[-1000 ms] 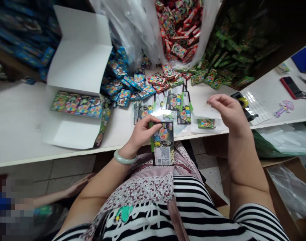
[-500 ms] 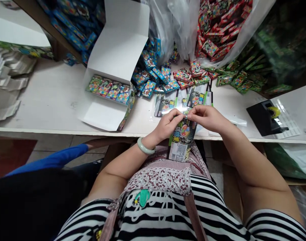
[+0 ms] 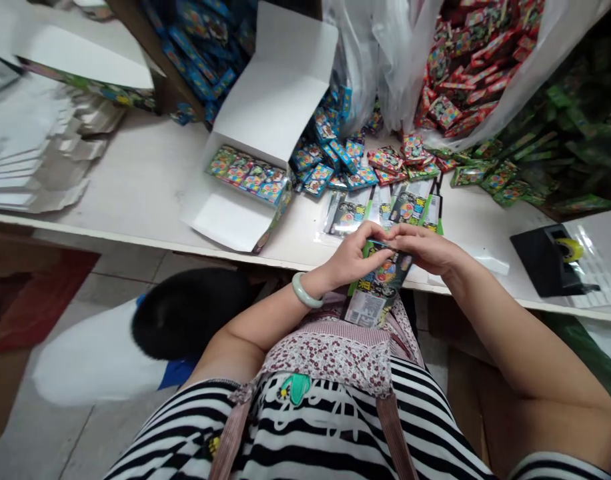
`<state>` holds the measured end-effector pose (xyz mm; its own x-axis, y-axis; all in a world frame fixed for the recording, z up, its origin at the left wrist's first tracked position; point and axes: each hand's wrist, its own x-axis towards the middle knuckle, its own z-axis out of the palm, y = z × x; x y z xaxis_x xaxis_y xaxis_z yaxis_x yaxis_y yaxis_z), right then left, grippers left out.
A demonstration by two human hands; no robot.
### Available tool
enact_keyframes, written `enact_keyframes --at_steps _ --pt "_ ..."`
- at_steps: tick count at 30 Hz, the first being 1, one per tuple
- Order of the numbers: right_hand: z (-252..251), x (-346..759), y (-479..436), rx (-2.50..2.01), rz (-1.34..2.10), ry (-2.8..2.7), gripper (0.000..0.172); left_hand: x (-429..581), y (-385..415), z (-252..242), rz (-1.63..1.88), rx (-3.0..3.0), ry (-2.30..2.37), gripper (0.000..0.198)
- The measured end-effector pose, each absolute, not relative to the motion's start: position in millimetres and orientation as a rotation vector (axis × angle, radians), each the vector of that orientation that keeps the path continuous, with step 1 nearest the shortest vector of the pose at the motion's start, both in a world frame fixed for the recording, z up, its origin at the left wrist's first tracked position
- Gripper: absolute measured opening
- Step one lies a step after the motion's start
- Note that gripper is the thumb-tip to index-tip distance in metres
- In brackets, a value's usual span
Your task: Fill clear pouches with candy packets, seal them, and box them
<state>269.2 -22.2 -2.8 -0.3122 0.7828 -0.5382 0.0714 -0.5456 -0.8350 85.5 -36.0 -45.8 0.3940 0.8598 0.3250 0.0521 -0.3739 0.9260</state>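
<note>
A flat black printed packet (image 3: 371, 308), with yellow lettering and a pale label with a code, hangs in front of me at the table edge. My left hand (image 3: 360, 257) is closed on its upper part, thumb across the front. Closed at the top edge on the other side is my right hand (image 3: 428, 248), its fingertips meeting those of the left. The fingers hide the packet's top. Just beyond my hands, several similar packets (image 3: 409, 205) lie overlapping on the table.
Left of the packets stands an open white carton (image 3: 298, 70) holding small colourful boxes (image 3: 248, 175). Loose blue boxes (image 3: 318, 179), red boxes (image 3: 385, 160) and green boxes (image 3: 498, 177) lie behind. A black tape dispenser (image 3: 545, 260) is right. A person's dark-haired head (image 3: 190, 313) is low at left.
My fingers have gone from a fingertip pinch at the packet's top to curling over it, hands closer together. The view has shifted left. At left, a person's head has come into sight.
</note>
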Motion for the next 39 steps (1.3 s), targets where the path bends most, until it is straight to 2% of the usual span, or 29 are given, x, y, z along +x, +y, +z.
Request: enact_keyframes --at_steps 4,7,12,16,19,22,26,28,33,36,39 --pt "-0.3 277.9 -26.4 -1.423 2.008 -1.025 0.025 83.2 -41.2 -49.7 0.921 1.631 0.783 0.038" --pt "2.2 290.7 -27.8 -1.442 1.914 -1.050 0.026 78.4 -37.7 -35.8 0.716 1.628 0.601 0.026" --pt "1.5 304.5 -26.3 -1.256 1.581 -0.943 0.030 57.3 -8.5 39.1 0.832 1.977 0.718 0.021" --pt "-7.6 302.6 -28.6 -1.223 1.607 -0.905 0.037 2.2 36.3 79.4 0.921 2.417 1.117 0.028" --pt "-20.5 298.9 -33.0 -1.267 1.679 -0.966 0.044 -61.6 65.4 69.1 0.814 2.704 1.273 0.029" --pt "-34.5 296.6 -34.5 -1.295 1.707 -0.991 0.049 -122.4 81.2 36.1 0.700 2.916 1.269 0.026" --pt "-46.2 291.0 -31.9 -1.296 1.721 -1.062 0.051 -166.0 87.8 -12.5 0.646 2.910 1.326 0.029" --pt "-48.9 284.6 -31.2 -1.286 1.723 -1.142 0.051 -172.2 87.2 -30.4 0.490 2.872 1.277 0.039" --pt "-54.1 259.0 -28.8 -1.245 1.757 -1.338 0.049 -174.3 76.8 -46.9 0.061 2.766 1.167 0.080" --pt "-57.3 238.8 -16.8 -1.228 1.823 -1.372 0.049 -177.8 81.0 -41.6 0.227 2.680 1.228 0.070" --pt "-61.5 210.6 5.2 -1.201 1.812 -1.409 0.043 -186.6 107.8 -30.3 0.788 2.290 1.625 0.058"
